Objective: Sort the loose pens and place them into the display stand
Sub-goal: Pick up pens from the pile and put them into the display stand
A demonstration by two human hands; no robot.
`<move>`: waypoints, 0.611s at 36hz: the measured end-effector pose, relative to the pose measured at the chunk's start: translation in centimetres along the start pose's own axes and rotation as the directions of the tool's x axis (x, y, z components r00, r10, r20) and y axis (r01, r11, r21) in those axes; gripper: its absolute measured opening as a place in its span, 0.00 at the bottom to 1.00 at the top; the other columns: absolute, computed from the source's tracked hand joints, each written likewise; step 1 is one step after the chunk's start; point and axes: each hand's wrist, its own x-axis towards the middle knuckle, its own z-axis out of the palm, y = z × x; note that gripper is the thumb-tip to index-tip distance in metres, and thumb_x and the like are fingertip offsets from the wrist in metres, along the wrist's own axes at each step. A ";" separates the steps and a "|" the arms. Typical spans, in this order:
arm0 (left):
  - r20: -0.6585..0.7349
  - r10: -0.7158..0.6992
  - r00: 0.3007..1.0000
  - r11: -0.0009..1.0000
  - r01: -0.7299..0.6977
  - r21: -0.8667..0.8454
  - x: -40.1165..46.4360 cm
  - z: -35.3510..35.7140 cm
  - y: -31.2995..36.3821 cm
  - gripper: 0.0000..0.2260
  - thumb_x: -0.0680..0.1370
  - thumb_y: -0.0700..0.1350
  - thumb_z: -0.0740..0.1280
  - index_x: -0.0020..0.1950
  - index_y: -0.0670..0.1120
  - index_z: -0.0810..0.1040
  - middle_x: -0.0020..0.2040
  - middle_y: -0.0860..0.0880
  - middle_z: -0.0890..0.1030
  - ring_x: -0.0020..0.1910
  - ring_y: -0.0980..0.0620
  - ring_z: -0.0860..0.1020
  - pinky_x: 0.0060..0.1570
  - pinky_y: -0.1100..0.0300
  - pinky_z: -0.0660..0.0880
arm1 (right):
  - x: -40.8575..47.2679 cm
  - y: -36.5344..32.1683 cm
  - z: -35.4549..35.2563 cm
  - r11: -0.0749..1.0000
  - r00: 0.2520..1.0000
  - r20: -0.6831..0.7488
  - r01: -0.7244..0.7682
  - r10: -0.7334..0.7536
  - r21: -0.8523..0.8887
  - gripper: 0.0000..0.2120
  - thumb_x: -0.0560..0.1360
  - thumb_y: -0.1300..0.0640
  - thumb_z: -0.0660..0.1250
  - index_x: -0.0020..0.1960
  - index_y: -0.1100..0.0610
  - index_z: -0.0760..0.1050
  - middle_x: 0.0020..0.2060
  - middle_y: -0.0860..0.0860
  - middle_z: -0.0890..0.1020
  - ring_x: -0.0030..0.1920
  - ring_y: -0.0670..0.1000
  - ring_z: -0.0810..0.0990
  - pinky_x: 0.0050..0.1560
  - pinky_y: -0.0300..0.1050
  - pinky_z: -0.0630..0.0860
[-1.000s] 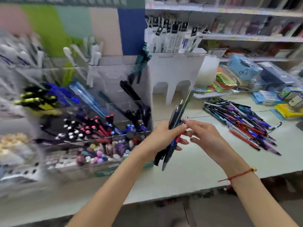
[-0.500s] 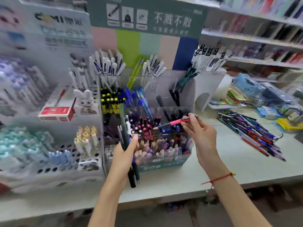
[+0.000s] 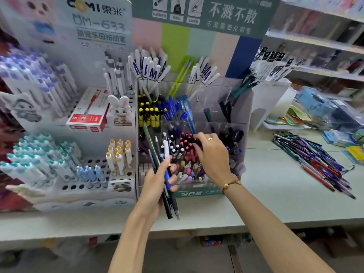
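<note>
Having held a pink pen earlier, right hand (image 3: 211,154) now reaches loosely among display stand (image 3: 239,133) pens; left hand (image 3: 155,184) grips a bundle (image 3: 164,164).

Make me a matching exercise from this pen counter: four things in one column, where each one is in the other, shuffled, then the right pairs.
Things:
1. bundle of pens
2. loose pen pile
3. rabbit figurine
4. red pen box

Places:
A. spread on the counter, far right
B. gripped in the left hand
C. lying on the white stand, left of the figurine
D. standing on the white stand beside the clear display stand

Pairs: 1-B, 2-A, 3-D, 4-C
</note>
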 end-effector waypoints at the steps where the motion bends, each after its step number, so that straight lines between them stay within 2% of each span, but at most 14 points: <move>1: 0.010 -0.004 1.000 1.000 0.004 -0.019 -0.1 0.1 0.0 0.08 0.80 0.47 0.61 0.52 0.43 0.71 0.33 0.53 0.71 0.26 0.58 0.67 0.22 0.67 0.65 | -0.1 0.1 0.3 1.000 1.000 0.018 0.000 0.001 -0.010 0.08 0.74 0.58 0.71 0.53 0.56 0.79 0.42 0.51 0.83 0.46 0.54 0.78 0.38 0.50 0.78; 5: 0.008 -0.035 0.999 0.998 0.035 0.047 -0.2 0.1 0.1 0.10 0.80 0.47 0.62 0.52 0.41 0.76 0.33 0.50 0.74 0.28 0.57 0.77 0.23 0.67 0.66 | -0.1 0.3 0.3 1.000 0.999 -0.046 -0.022 0.023 0.008 0.08 0.76 0.56 0.68 0.54 0.54 0.82 0.50 0.51 0.82 0.52 0.53 0.76 0.48 0.49 0.76; 7: 0.018 -0.054 0.998 0.992 0.052 0.113 -0.1 0.0 0.2 0.12 0.79 0.48 0.63 0.54 0.41 0.78 0.31 0.51 0.77 0.29 0.57 0.79 0.25 0.66 0.67 | 0.1 -0.6 -0.7 0.991 0.995 -0.048 -0.084 0.089 0.107 0.10 0.78 0.54 0.66 0.57 0.53 0.81 0.53 0.50 0.79 0.53 0.51 0.75 0.48 0.46 0.75; 8: 0.023 -0.058 0.998 0.988 0.054 0.148 -0.1 0.0 0.1 0.11 0.79 0.49 0.63 0.53 0.42 0.78 0.31 0.52 0.80 0.30 0.58 0.80 0.25 0.66 0.69 | 0.2 -1.3 -1.4 0.957 0.985 0.012 -0.168 0.170 0.238 0.12 0.79 0.51 0.65 0.60 0.52 0.79 0.53 0.49 0.78 0.51 0.49 0.75 0.48 0.43 0.75; 9: 0.029 -0.063 0.998 0.981 0.057 0.185 0.0 0.1 0.2 0.10 0.79 0.49 0.63 0.51 0.44 0.79 0.32 0.52 0.82 0.31 0.59 0.80 0.26 0.66 0.71 | 0.4 -2.1 -2.3 0.871 0.956 0.143 -0.294 0.257 0.393 0.15 0.79 0.48 0.63 0.63 0.51 0.76 0.52 0.47 0.78 0.49 0.47 0.76 0.47 0.40 0.75; 10: 0.032 -0.073 0.997 0.974 0.065 0.216 0.0 0.2 0.3 0.10 0.80 0.50 0.63 0.50 0.44 0.79 0.33 0.54 0.83 0.31 0.60 0.81 0.27 0.67 0.72 | 0.7 -2.9 -2.9 0.742 0.899 0.318 -0.430 0.300 0.515 0.16 0.79 0.46 0.61 0.64 0.50 0.74 0.51 0.46 0.78 0.47 0.44 0.77 0.45 0.37 0.74; 11: 0.030 -0.091 0.995 0.969 0.082 0.233 0.0 0.3 0.5 0.11 0.80 0.51 0.63 0.51 0.44 0.79 0.33 0.54 0.83 0.32 0.60 0.81 0.28 0.66 0.73 | 1.0 -3.4 -3.5 0.614 0.835 0.471 -0.535 0.283 0.580 0.16 0.80 0.45 0.60 0.62 0.51 0.75 0.48 0.46 0.79 0.43 0.42 0.78 0.41 0.33 0.73; 12: 0.030 -0.112 0.993 0.965 0.101 0.241 0.1 0.4 0.5 0.13 0.79 0.51 0.63 0.52 0.43 0.79 0.32 0.54 0.83 0.32 0.59 0.81 0.27 0.66 0.73 | 1.1 -3.8 -3.9 0.533 0.781 0.582 -0.601 0.229 0.596 0.14 0.80 0.46 0.60 0.58 0.53 0.77 0.43 0.47 0.80 0.37 0.40 0.78 0.36 0.30 0.71; 14: 0.045 -0.147 0.988 0.959 0.131 0.251 0.2 0.5 0.7 0.14 0.79 0.52 0.63 0.52 0.42 0.79 0.31 0.53 0.81 0.31 0.58 0.79 0.26 0.66 0.71 | 1.2 -4.3 -4.6 0.452 0.717 0.687 -0.656 0.120 0.605 0.15 0.81 0.50 0.59 0.56 0.59 0.78 0.32 0.50 0.78 0.27 0.41 0.75 0.29 0.31 0.69; 16: 0.045 -0.166 0.985 0.952 0.149 0.266 0.3 0.5 0.8 0.13 0.79 0.52 0.63 0.52 0.43 0.79 0.33 0.53 0.82 0.32 0.58 0.80 0.26 0.66 0.71 | 1.1 -4.3 -4.7 0.390 0.703 0.707 -0.673 0.073 0.629 0.14 0.82 0.53 0.59 0.60 0.58 0.78 0.25 0.48 0.77 0.24 0.43 0.74 0.27 0.32 0.70; 18: 0.043 -0.162 0.986 0.951 0.144 0.273 0.4 0.4 0.9 0.14 0.79 0.52 0.63 0.54 0.43 0.80 0.39 0.52 0.85 0.37 0.58 0.82 0.28 0.66 0.73 | 0.9 -4.1 -4.7 0.354 0.716 0.694 -0.670 0.075 0.652 0.14 0.82 0.54 0.59 0.60 0.59 0.78 0.22 0.44 0.75 0.24 0.41 0.74 0.29 0.32 0.72; 20: 0.053 -0.150 0.987 0.954 0.131 0.270 0.6 0.2 1.0 0.14 0.79 0.52 0.63 0.56 0.44 0.80 0.47 0.50 0.85 0.44 0.54 0.84 0.33 0.65 0.76 | 0.9 -4.0 -4.7 0.335 0.731 0.673 -0.666 0.111 0.667 0.14 0.81 0.55 0.59 0.57 0.61 0.79 0.21 0.42 0.73 0.24 0.41 0.73 0.29 0.34 0.72; 22: 0.065 -0.132 0.989 0.962 0.112 0.249 0.9 0.0 1.2 0.14 0.80 0.51 0.62 0.58 0.44 0.79 0.50 0.48 0.85 0.49 0.49 0.84 0.39 0.61 0.80 | 0.9 -3.9 -4.5 0.333 0.743 0.649 -0.660 0.164 0.673 0.13 0.81 0.53 0.61 0.51 0.60 0.81 0.21 0.43 0.72 0.24 0.44 0.71 0.29 0.37 0.70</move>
